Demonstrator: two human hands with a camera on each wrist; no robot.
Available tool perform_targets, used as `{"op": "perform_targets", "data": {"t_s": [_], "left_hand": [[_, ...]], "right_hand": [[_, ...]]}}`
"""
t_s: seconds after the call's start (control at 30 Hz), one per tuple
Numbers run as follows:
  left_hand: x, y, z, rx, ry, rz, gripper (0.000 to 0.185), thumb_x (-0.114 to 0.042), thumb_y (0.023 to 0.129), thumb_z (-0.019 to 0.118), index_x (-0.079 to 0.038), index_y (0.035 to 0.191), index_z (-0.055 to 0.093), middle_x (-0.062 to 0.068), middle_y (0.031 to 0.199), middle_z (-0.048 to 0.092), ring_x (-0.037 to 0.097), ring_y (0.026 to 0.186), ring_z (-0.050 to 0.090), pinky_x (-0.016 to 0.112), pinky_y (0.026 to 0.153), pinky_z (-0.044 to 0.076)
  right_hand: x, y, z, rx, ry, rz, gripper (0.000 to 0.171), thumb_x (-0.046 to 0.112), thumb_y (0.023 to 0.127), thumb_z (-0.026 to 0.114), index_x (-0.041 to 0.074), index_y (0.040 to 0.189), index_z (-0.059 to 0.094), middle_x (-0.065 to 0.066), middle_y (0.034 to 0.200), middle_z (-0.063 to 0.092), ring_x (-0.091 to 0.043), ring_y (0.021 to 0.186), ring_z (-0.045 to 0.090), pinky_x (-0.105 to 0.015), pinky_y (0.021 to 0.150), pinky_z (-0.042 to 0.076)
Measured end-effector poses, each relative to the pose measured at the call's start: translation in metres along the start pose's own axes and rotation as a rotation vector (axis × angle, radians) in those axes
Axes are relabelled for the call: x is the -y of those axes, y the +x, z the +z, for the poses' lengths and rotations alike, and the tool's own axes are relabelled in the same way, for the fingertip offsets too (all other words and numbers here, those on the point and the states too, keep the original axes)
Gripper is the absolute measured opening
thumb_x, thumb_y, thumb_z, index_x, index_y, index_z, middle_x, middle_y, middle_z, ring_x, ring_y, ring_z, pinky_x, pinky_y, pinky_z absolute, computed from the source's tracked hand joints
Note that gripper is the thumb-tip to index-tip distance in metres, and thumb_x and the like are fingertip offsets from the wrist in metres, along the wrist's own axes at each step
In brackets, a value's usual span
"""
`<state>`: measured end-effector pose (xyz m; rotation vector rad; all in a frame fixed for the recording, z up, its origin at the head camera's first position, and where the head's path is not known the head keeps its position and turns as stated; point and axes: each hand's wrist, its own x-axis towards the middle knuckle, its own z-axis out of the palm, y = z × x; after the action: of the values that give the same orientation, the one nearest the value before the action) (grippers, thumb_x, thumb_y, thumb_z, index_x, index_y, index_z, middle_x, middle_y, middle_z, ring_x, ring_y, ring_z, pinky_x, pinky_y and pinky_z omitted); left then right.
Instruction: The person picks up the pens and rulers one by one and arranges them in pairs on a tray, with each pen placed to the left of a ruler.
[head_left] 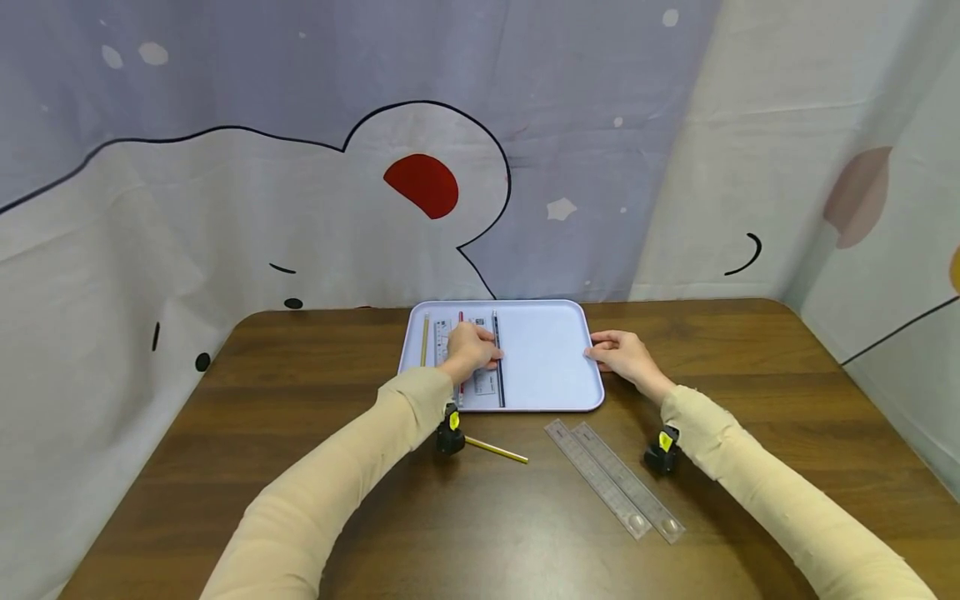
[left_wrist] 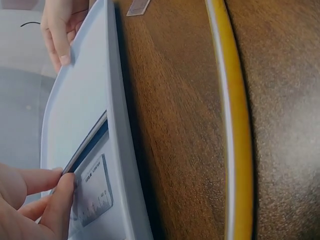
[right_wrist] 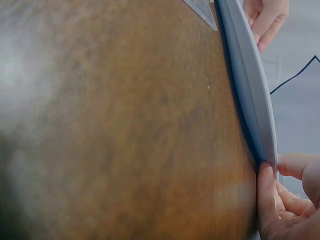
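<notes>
Lowest in my head view, two clear rulers (head_left: 613, 478) lie on the table (head_left: 300, 500), right of centre. My left hand (head_left: 471, 352) pinches a dark pencil (head_left: 498, 367) on the tray (head_left: 551, 354) at centre frame. My right hand (head_left: 619, 352) grips the tray's right rim.

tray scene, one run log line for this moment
left hand: holds dark pencil in tray | right hand: grips tray rim | table: yellow pencil, two rulers

A pale lavender plastic tray (head_left: 547, 358) with rounded corners lies flat on the brown wooden table, at its far middle. Along the tray's left part, side by side and pointing away from the person, lie a yellow pencil (head_left: 424, 340), a clear plastic ruler (head_left: 483, 382), a red pencil (head_left: 461, 321) and a dark pencil (head_left: 498, 367).
</notes>
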<state>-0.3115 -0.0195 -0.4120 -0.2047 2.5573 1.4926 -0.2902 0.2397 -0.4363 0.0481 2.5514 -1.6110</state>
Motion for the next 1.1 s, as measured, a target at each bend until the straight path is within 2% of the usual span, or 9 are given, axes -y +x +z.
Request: {"op": "perform_targets", "data": {"t_s": [0.13, 0.3, 0.6, 0.87, 1.1], "left_hand": [[0.0000, 0.0002, 0.0009, -0.003, 0.003, 0.011, 0.035, 0.003, 0.075, 0.078, 0.002, 0.109, 0.070, 0.019, 0.102, 0.071, 0.007, 0.049, 0.060, 0.017, 0.051, 0.057], [-0.0005, 0.0001, 0.0019, -0.022, 0.059, 0.035, 0.033, 0.002, 0.073, 0.079, 0.001, 0.105, 0.071, 0.019, 0.098, 0.072, 0.008, 0.046, 0.059, 0.017, 0.048, 0.056], [0.0017, -0.0018, 0.0035, -0.053, 0.088, 0.052, 0.031, 0.000, 0.074, 0.079, 0.000, 0.105, 0.072, 0.016, 0.096, 0.073, 0.014, 0.054, 0.068, 0.017, 0.048, 0.056], [0.0021, -0.0019, 0.0003, -0.020, -0.043, -0.021, 0.033, 0.003, 0.075, 0.077, 0.001, 0.108, 0.071, 0.018, 0.100, 0.072, 0.011, 0.053, 0.065, 0.022, 0.056, 0.060], [0.0002, -0.0034, -0.0035, -0.002, -0.074, -0.073, 0.033, 0.002, 0.076, 0.076, -0.001, 0.109, 0.070, 0.020, 0.099, 0.072, 0.008, 0.046, 0.061, 0.023, 0.056, 0.060]], "right_hand": [[-0.0005, 0.0004, 0.0005, 0.000, 0.000, 0.004, 0.046, 0.005, 0.090, 0.064, -0.015, 0.128, 0.049, -0.009, 0.093, 0.067, 0.002, 0.067, 0.058, -0.013, 0.063, 0.056], [0.0001, 0.0005, 0.0009, 0.001, -0.008, 0.001, 0.046, 0.006, 0.090, 0.064, -0.015, 0.128, 0.049, -0.018, 0.100, 0.068, 0.002, 0.068, 0.058, -0.013, 0.064, 0.056], [0.0009, -0.0004, 0.0018, -0.002, -0.034, -0.005, 0.045, 0.006, 0.090, 0.063, -0.015, 0.128, 0.050, -0.019, 0.101, 0.068, 0.002, 0.068, 0.058, -0.013, 0.063, 0.055], [0.0013, 0.0006, 0.0016, 0.002, -0.019, -0.007, 0.045, 0.005, 0.090, 0.063, -0.015, 0.128, 0.049, -0.017, 0.100, 0.067, 0.002, 0.069, 0.058, -0.013, 0.064, 0.056], [-0.0007, 0.0036, 0.0017, 0.003, -0.013, -0.006, 0.045, 0.006, 0.090, 0.063, -0.015, 0.128, 0.049, -0.016, 0.100, 0.068, 0.002, 0.069, 0.058, -0.013, 0.064, 0.056]]}}
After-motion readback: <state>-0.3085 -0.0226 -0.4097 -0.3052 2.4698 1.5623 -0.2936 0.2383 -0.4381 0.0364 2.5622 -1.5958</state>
